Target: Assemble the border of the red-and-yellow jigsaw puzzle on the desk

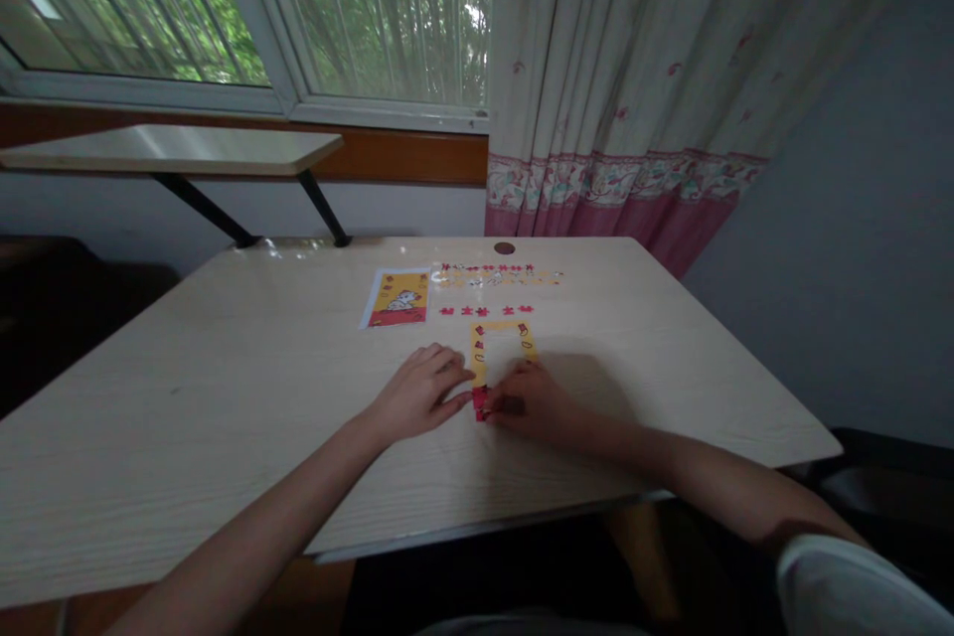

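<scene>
A partly joined jigsaw border (479, 373), yellow with a red lower left corner, lies flat on the wooden desk. My left hand (424, 390) rests at its left side, thumb and fingers apart, the tips close to the red corner. Over the lower part of the border is my right hand (533, 402), its fingers bent together at a red puzzle piece (481, 407). That hand covers the border's lower right. Above the border, loose red puzzle pieces (483, 311) lie in a row. A picture card (402, 299) with a white animal on yellow and red lies to the left.
Further rows of small puzzle pieces (496, 275) lie toward the back of the desk (245, 397). A round dark cable hole (505, 247) is near the back edge. A raised shelf (179, 149) stands at the back left, and a curtain (596, 119) hangs behind.
</scene>
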Motion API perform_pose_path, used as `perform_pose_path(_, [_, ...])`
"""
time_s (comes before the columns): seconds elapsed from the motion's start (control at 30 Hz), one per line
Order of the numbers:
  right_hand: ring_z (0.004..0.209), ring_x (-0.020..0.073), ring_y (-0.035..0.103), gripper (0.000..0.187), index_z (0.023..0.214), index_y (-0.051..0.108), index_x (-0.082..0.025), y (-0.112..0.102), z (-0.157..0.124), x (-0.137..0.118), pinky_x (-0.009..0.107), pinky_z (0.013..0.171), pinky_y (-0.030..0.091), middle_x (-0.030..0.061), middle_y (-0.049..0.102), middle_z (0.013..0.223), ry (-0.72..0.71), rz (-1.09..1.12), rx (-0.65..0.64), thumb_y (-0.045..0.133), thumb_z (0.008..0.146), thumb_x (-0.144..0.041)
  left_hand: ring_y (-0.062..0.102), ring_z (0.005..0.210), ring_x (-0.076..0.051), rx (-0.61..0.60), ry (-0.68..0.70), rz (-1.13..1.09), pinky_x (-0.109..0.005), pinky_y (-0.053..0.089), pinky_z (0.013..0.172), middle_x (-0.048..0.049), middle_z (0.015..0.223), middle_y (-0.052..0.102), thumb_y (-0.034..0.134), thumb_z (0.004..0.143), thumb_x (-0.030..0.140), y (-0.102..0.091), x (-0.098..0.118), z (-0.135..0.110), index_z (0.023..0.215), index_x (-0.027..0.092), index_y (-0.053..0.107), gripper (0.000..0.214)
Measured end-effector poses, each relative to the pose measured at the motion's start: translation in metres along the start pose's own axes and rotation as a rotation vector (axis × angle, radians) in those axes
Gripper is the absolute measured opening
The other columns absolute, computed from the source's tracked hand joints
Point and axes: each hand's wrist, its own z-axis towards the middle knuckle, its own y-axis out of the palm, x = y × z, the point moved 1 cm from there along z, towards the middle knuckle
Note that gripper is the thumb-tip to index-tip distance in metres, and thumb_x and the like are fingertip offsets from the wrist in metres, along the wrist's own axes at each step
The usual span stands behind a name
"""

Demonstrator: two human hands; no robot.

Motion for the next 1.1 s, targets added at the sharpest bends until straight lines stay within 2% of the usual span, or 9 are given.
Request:
perform_pose_path(0.3, [0.079,0.0142,0.057,0.01,0.083,0.068,-0.024,0.003,0.0,0.002,0.029,0.08,0.037,-0.0024,0.069,0.077,-0.077,-0.074,0.054,0.065,0.078,-0.032,0.047,0.089,-0.022,-0.011,0.001,0.009,-0.036,0.04,0.077,-0.0078,0.095,0.056,0.048,0.088,0.035,0.0,0.0,0.0,0.105,0.02,0.062,0.026])
perform_pose_path(0.57, [0.081,0.0156,0.056,0.007,0.081,0.069,-0.025,0.0,-0.002,-0.001,0.031,0.081,0.037,-0.0009,0.068,0.078,-0.108,-0.143,0.043,0.064,0.079,-0.03,0.047,0.091,-0.023,-0.028,-0.002,0.011,-0.037,0.04,0.079,-0.0084,0.096,0.056,0.049,0.087,0.034,0.002,0.0,0.0,0.106,0.02,0.061,0.027])
perform_pose_path(0.8, [0.089,0.0174,0.053,0.014,0.087,0.068,-0.026,-0.003,-0.004,0.0,0.032,0.084,0.036,0.0002,0.068,0.086,-0.209,-0.21,0.019,0.056,0.084,-0.033,0.048,0.09,-0.022,-0.014,0.002,0.008,-0.037,0.04,0.077,-0.0078,0.095,0.056,0.047,0.088,0.036,0.002,0.0,-0.001,0.106,0.02,0.061,0.027])
perform_pose_path(0.93, [0.088,0.0155,0.055,0.018,0.09,0.066,-0.024,-0.025,0.001,0.019,0.031,0.085,0.036,0.0014,0.067,0.092,-0.209,-0.177,0.031,0.051,0.087,-0.032,0.049,0.091,-0.023,0.005,-0.005,-0.007,-0.038,0.041,0.079,-0.0084,0.097,0.057,0.046,0.089,0.038,0.0,0.0,0.0,0.11,0.02,0.059,0.03])
perform_pose_path(1.0, [0.09,0.017,0.055,0.018,0.092,0.066,-0.023,-0.04,0.004,0.037,0.032,0.084,0.036,0.0027,0.067,0.092,-0.143,-0.198,0.075,0.051,0.087,-0.033,0.049,0.093,-0.023,0.012,-0.012,-0.013,-0.039,0.041,0.081,-0.0092,0.099,0.057,0.046,0.089,0.038,0.0,0.0,0.0,0.112,0.019,0.058,0.032])
perform_pose_path(1.1, [0.101,0.0211,0.053,0.028,0.105,0.063,-0.025,-0.058,0.006,0.064,0.037,0.088,0.035,0.0059,0.064,0.107,-0.038,-0.264,0.067,0.053,0.086,-0.041,0.05,0.098,-0.025,0.026,-0.012,-0.025,-0.04,0.042,0.083,-0.0102,0.104,0.057,0.047,0.088,0.042,0.0,0.0,0.0,0.114,0.019,0.055,0.036])
